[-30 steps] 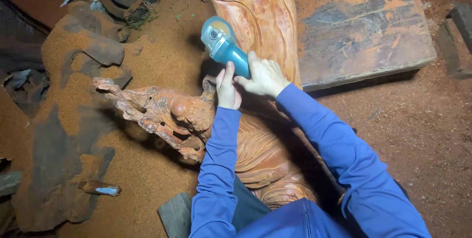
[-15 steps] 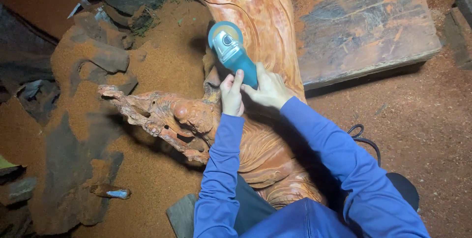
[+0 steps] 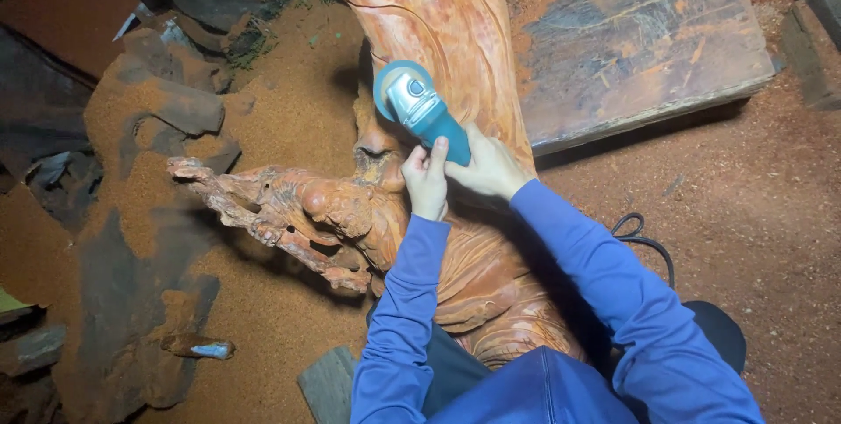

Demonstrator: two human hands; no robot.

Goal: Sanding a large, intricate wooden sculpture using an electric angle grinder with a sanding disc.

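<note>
Teal-bodied angle grinder point(image 3: 420, 113) sits gripped in both hands: the right hand point(image 3: 491, 166) wraps its rear body, the left hand point(image 3: 427, 180) closes around it from below, thumb up. Its disc meets the reddish carved wooden sculpture point(image 3: 438, 30) just beyond the fingers, probably touching. Left of the hands, figure-like details point(image 3: 280, 209) look finely cut, while the trunk ahead stays smoother. Orange sawdust point(image 3: 289, 117) covers the ground; a dusty wooden slab point(image 3: 639, 38) lies beyond the right hand.

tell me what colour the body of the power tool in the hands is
Teal blue, with a grey metal head; the head view shows the grinder clearly.
</note>
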